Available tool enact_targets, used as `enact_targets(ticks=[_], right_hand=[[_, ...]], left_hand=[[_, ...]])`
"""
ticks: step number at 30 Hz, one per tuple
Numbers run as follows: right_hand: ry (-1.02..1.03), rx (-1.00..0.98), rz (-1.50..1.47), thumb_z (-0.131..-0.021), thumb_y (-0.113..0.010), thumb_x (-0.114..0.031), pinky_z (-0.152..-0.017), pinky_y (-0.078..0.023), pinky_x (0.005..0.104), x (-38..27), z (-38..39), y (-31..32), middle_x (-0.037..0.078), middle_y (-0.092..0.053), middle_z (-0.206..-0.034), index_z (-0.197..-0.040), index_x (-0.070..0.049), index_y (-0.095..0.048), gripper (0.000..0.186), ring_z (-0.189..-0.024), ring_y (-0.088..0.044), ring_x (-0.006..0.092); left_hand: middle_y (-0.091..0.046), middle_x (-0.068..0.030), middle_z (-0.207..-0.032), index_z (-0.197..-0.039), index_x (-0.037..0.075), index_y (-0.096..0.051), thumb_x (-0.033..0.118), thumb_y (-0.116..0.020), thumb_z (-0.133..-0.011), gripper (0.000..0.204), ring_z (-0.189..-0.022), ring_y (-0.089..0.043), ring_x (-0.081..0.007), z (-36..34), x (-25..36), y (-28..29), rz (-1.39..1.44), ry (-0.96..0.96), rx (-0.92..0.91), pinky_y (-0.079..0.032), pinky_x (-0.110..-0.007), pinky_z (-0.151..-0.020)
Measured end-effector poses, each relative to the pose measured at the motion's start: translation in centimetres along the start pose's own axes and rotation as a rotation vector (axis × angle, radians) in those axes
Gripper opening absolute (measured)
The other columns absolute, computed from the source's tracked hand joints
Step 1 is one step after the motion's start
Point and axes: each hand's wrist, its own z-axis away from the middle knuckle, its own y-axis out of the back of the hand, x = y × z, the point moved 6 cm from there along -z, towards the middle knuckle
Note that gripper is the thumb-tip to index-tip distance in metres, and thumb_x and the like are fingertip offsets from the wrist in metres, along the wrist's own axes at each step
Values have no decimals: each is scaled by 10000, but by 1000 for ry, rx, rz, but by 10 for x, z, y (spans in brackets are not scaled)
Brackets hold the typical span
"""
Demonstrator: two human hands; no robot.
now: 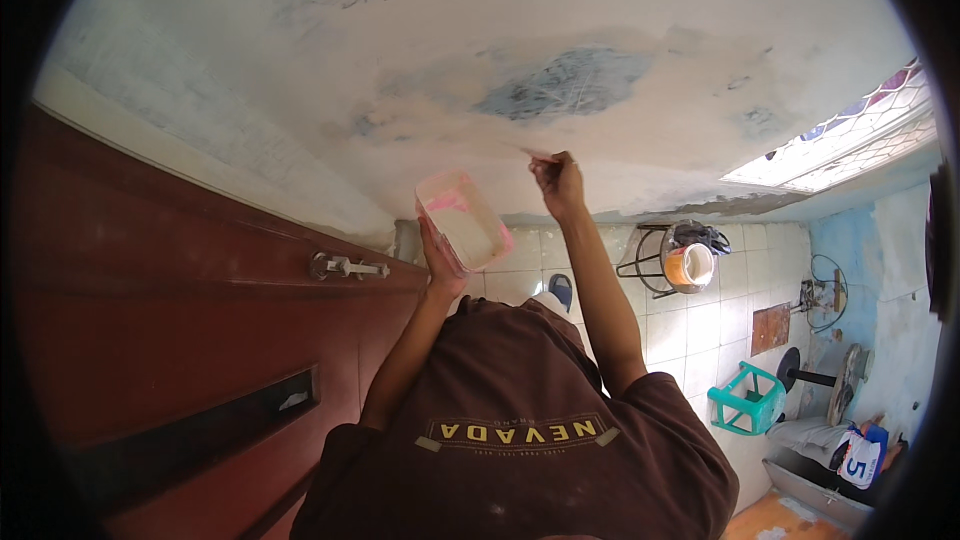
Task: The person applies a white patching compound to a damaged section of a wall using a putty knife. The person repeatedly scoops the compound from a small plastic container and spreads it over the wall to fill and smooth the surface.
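Observation:
My left hand (pixel 443 262) is closed around the edge of a pinkish see-through plastic tub (pixel 503 242). The tub is tilted, with pink smears and pale paste inside. Pinched in the fingers of my right hand (pixel 560 184) is a thin, flat pinkish scraper (pixel 540 155); its exact kind is hard to make out. The scraper is close to the pale, patchy wall (pixel 430 70); whether it touches cannot be told. Above it on the wall is a scratched blue-grey patch (pixel 570 85).
On my left is a red-brown door (pixel 200 310) with a metal bolt (pixel 345 267). To the right, a round stool (pixel 655 265) bears an orange-and-white bucket (pixel 690 266) and a dark bag (pixel 702 235). A green plastic stool (pixel 748 400) stands farther back. A meshed window (pixel 840 140) is set in the wall.

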Motion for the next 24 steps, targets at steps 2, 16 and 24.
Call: enact_targets(ticks=[2, 16, 24], right_hand=[[-86, 17, -68, -946, -435, -120, -716, -592, 267, 13, -18, 10, 229, -677, -921, -931, 82, -598, 260, -807, -674, 276], [68, -60, 86, -960, -460, -178, -580, -524, 236, -50, 11, -11, 156, -672, -834, -868, 30, -593, 263, -693, -630, 209], [-45, -44, -25, -955, -434, -139, -676, -550, 255, -36, -38, -13, 188, -662, -858, -952, 107, -587, 290, -777, -651, 236]], left_hand=[[-405, -41, -1485, -1530, 203, -285, 656, -338, -994, 704, -1366, -422, -251, -3, -11, -6, 51, 42, -33, -396, -449, -1110], [-363, -45, -1522, -1563, 214, -209, 648, -322, -1001, 719, -1399, -388, -262, -7, -34, -16, -20, -32, -20, -379, -458, -1127], [-429, -45, -1476, -1503, 218, -332, 698, -353, -967, 719, -1359, -435, -273, -1, -41, -33, 14, -47, 54, -377, -514, -1122]])
